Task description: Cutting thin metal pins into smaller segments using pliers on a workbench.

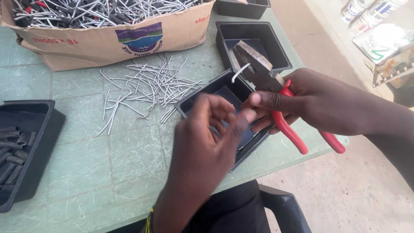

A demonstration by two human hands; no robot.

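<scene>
Nearest to the camera, the left hand (202, 142) is blurred above a black tray (196, 98); its fingers are loosely curled and I cannot tell if they hold something. Just beside it, the right hand (310, 101) is closed around the red handles of pliers (276, 92). A short white wire piece (239, 72) sits in the plier jaws. Loose white wire pieces (146, 88) lie on the green table (86, 172), near a cardboard box (108, 39)
</scene>
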